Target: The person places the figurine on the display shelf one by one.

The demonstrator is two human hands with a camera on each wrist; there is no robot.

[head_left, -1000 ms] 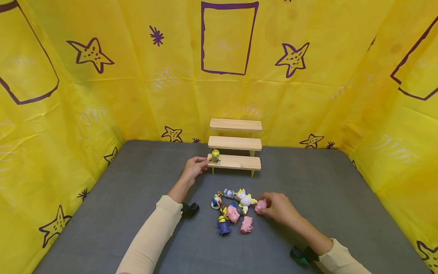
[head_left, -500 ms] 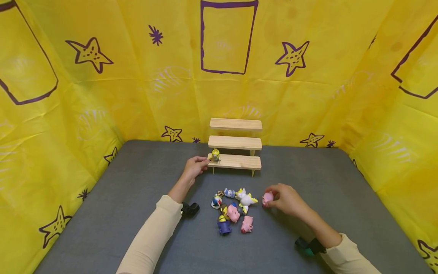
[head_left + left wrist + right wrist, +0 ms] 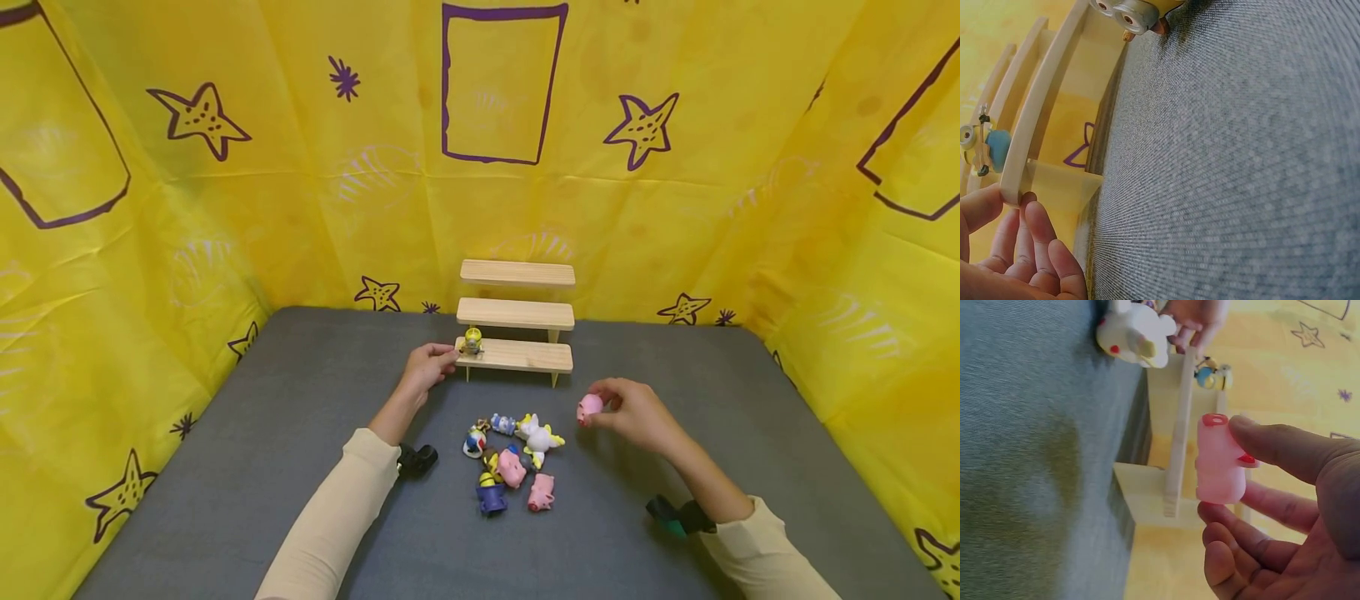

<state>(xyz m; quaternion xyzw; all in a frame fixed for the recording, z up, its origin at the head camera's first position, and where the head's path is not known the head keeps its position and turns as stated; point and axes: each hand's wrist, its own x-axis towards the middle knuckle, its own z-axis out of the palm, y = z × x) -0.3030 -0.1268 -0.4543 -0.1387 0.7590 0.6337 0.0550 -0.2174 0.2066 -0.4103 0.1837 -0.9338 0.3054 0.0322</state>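
Small pink pig toy (image 3: 590,407), held in midair, pale three-tier wooden stand (image 3: 516,313), upright nearby

Fingers (image 3: 1041,228) pinching a wooden shelf board (image 3: 1041,100) by its end.
A yellow-and-blue goggled figure (image 3: 996,150) stands on it; another goggled toy (image 3: 1139,14) is partly visible on the grey counter (image 3: 1229,156).

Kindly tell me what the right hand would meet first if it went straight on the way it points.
Probably the right hand, holding the pink pig, would meet the lowest wooden step first; exact depth is unclear.
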